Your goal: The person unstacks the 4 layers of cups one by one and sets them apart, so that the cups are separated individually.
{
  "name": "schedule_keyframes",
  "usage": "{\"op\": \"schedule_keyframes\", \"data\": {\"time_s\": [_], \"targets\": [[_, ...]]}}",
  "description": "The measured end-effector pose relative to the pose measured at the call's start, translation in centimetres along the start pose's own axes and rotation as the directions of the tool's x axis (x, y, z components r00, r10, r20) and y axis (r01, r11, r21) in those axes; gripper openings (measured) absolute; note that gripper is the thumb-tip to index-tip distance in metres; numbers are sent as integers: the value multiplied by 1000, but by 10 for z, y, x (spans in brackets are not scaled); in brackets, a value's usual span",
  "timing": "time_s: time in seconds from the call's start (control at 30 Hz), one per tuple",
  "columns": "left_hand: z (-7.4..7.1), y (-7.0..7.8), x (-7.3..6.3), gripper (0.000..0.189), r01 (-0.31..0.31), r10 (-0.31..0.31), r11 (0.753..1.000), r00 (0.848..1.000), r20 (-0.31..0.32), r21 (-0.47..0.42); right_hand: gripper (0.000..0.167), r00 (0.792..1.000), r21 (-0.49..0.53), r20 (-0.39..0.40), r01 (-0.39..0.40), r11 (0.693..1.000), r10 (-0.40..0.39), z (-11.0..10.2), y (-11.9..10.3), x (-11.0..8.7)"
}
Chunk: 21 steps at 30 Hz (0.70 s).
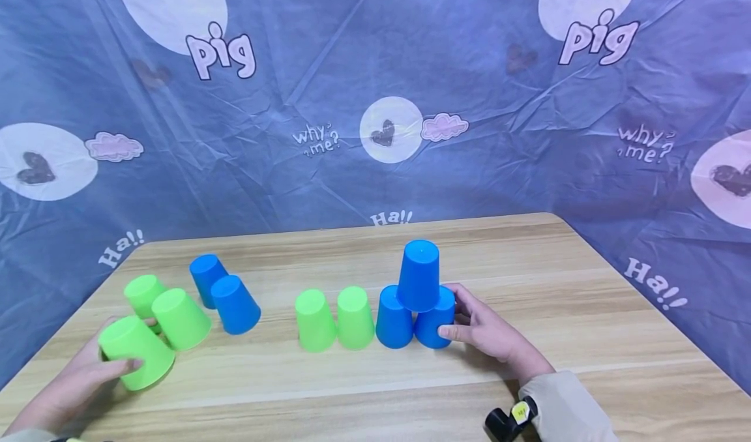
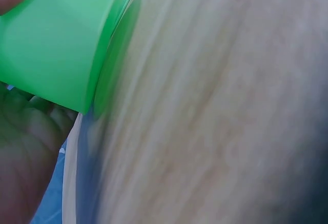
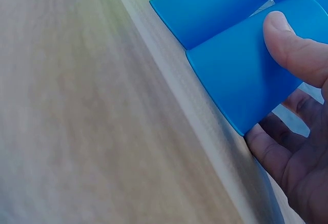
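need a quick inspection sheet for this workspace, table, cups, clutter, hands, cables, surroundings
Surface: wood-grain table.
Job's things: five green cups and five blue cups, narrow ends up. Right of centre, the top blue cup sits across two others, with two green ones beside them; three green and two blue stand at left.
Clutter: nothing seen.
Left hand: holds the nearest green cup.
Right hand: holds the rightmost blue cup, thumb on its near side.
Cables: nothing seen; black device at the right wrist.
Surroundings: blue printed cloth behind the table.
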<state>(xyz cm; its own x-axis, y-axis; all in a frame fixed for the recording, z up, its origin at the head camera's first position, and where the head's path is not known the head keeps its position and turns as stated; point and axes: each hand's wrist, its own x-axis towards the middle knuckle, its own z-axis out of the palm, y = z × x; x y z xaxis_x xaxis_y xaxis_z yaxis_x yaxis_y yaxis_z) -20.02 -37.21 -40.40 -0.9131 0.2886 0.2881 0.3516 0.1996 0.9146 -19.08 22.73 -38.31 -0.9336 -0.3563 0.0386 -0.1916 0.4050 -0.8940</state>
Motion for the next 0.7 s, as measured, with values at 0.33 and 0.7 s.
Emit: {"op": "schedule_keyframes", "data": {"time_s": [0.33, 0.7], "targets": [[0, 3, -4, 65, -55, 54, 997, 998, 11, 45, 61, 1000, -7, 2, -1, 1000, 1, -1, 0, 0], [-1, 5, -8, 69, 36, -23, 961, 999, -49, 274, 61, 1000, 1, -4, -25, 1000, 25, 0, -1, 0]]}}
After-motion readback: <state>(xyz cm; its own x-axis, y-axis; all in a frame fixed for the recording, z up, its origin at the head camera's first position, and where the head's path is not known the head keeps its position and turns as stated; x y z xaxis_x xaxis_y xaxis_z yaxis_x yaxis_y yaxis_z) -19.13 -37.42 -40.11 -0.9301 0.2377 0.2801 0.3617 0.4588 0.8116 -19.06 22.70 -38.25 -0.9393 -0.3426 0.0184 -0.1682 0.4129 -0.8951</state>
